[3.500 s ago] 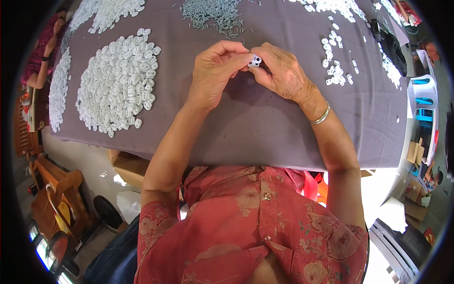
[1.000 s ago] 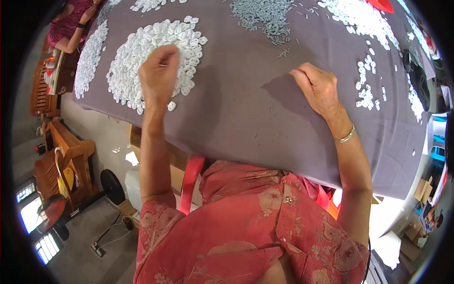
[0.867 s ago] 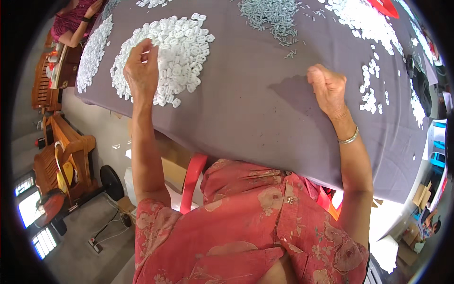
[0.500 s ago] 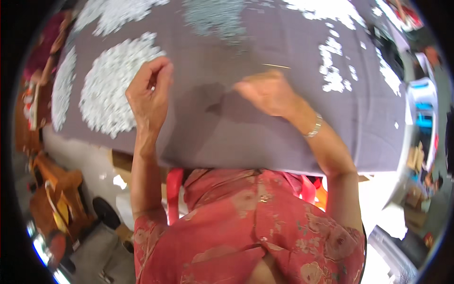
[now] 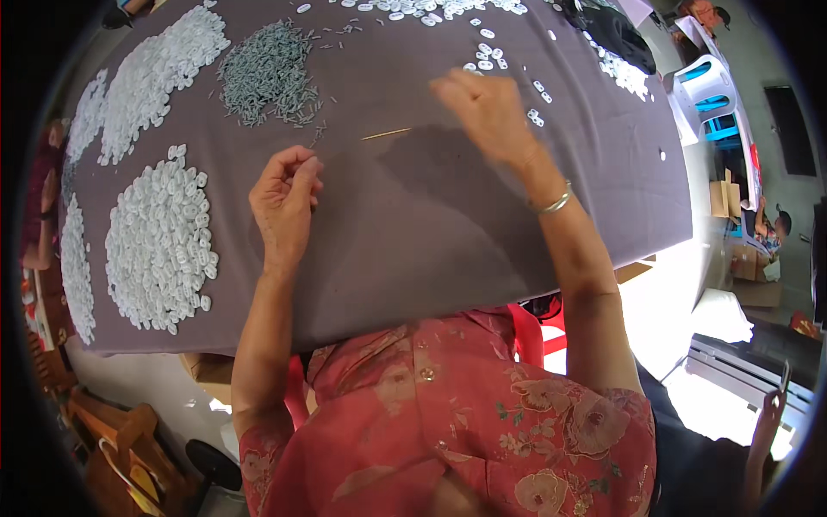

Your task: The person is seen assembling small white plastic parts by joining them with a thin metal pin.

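My left hand [image 5: 286,205] is closed over the cloth, its thumb and fingers pinched together. Whatever lies between the fingertips, if anything, is too small to make out. Just beyond it are a few loose grey pegs and a heap of small grey pegs [image 5: 269,76]. Nearer and to its left lies a heap of white oval pieces [image 5: 164,246], which look holed. My right hand [image 5: 488,110] is raised on the right, close to a few loose white oval pieces [image 5: 487,57]. Motion smears its fingers. A thin gold-coloured stick [image 5: 386,134] lies on the cloth between the hands.
A grey-brown cloth [image 5: 431,250] covers the table. More white pieces form a heap at the far left [image 5: 164,73], with others along the far edge. A black bundle [image 5: 616,34] lies at the far right. White chairs [image 5: 706,86] and another person [image 5: 767,233] are beyond.
The view has shifted, so the table's contents appear elsewhere. Over the cloth, my right hand has moved outward, beyond the gold stick. My left hand has moved right, off the white heap's edge.
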Tool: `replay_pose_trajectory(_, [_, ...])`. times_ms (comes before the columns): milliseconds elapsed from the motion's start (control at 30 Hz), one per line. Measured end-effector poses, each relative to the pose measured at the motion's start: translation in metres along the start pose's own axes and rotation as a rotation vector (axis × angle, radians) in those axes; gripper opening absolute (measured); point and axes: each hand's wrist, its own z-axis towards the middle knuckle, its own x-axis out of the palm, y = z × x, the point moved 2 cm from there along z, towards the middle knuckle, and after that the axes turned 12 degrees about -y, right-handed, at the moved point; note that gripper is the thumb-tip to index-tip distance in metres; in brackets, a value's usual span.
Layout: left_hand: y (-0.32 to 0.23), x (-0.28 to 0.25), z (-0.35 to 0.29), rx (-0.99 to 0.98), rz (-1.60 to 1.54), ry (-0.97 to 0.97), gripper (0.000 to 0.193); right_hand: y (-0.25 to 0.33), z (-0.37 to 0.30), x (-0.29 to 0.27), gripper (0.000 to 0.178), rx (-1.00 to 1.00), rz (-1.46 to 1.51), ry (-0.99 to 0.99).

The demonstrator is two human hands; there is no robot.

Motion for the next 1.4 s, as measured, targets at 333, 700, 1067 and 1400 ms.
replay_pose_trajectory(333, [0.004,0.002,0.0,-0.001,0.024,0.04,0.009,-0.054,-0.011,-0.049,0.009,0.103,-0.163,0.068])
replay_pose_trajectory(700, [0.004,0.0,0.0,-0.005,0.02,0.047,0.008,-0.046,-0.015,-0.035,0.014,0.222,-0.27,0.17])
replay_pose_trajectory(1067, [0.002,0.005,-0.001,-0.037,0.073,0.051,0.008,-0.02,-0.014,-0.009,0.011,0.174,-0.23,0.247])
replay_pose_trajectory(1400, [0.002,0.001,0.0,-0.009,0.04,0.059,0.008,-0.017,-0.029,-0.035,0.012,0.299,-0.019,0.347])
